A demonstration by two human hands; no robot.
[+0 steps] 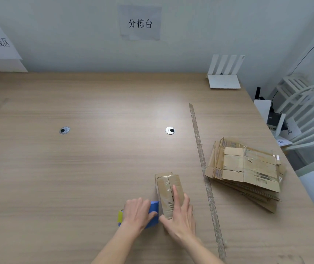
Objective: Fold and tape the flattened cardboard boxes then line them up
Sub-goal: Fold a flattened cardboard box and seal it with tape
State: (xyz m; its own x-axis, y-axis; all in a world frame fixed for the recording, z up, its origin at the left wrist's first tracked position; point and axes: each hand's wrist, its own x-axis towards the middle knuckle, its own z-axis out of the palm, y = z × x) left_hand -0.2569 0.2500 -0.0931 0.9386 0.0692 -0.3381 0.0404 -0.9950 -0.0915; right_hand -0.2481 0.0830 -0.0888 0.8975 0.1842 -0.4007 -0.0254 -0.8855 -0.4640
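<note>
Nearest, both forearms reach in over the wooden table (76,168). The left hand (139,212) is curled over a blue tape dispenser (153,214), thumb on its right side, fingers wrapped across the top; a bit of yellow shows at the dispenser's left end. The dispenser sits on the table, touching or just beside the near left corner of the folded box (169,193).

The right hand (180,220) lies flat on that box, fingers straight, the index finger stretched along the centre seam where the two top flaps meet, the thumb spread toward the dispenser. It presses rather than grips. The box is small, brown, set lengthwise away from the person, with glossy tape over the left flap and the near end.

Just right of the box a long strip of worn tape (203,168) runs on the table surface from near to far. Beyond it, near the right edge, lies a stack of flattened cardboard boxes (247,172), loosely fanned, torn labels showing.

Farther off, two round cable grommets (170,130) sit in the tabletop. At the far right corner stands a white router (224,77) with four antennas. White chairs (304,111) stand off the right side. Paper signs (140,22) with Chinese characters hang on the back wall.
</note>
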